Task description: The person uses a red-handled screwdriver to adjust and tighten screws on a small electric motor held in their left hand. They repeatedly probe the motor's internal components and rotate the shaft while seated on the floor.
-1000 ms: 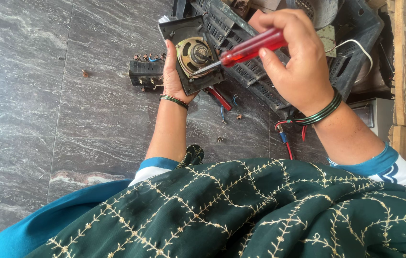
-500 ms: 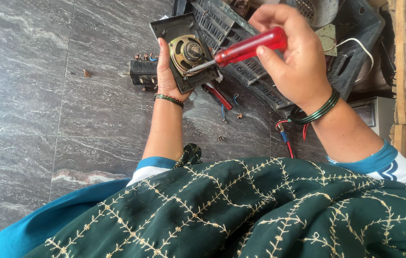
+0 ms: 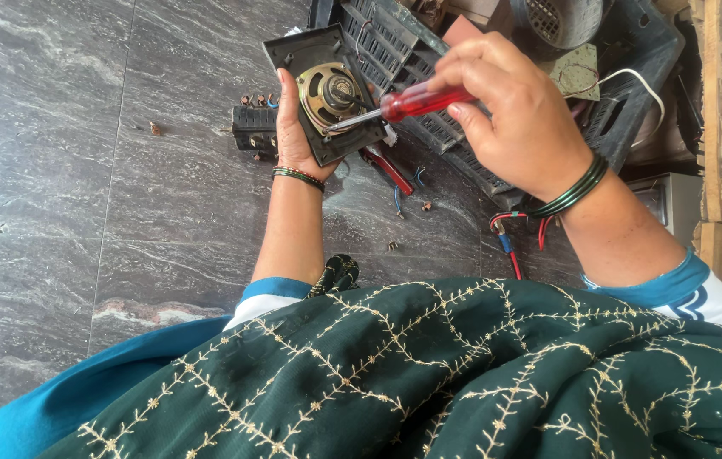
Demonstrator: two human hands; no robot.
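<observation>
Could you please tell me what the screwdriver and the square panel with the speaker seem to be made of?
Screwdriver: translucent red handle, likely plastic; thin grey shaft, likely steel. Square panel: matte dark grey, probably moulded plastic. Speaker: brassy, shiny frame, apparently metal.

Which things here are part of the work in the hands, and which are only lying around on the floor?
In use:
- left hand holding the dark square panel with a round speaker
- right hand holding the red-handled screwdriver, tip at the speaker

Lying about:
- black terminal block
- red pliers
- loose red and blue wires
- dark plastic grille
</observation>
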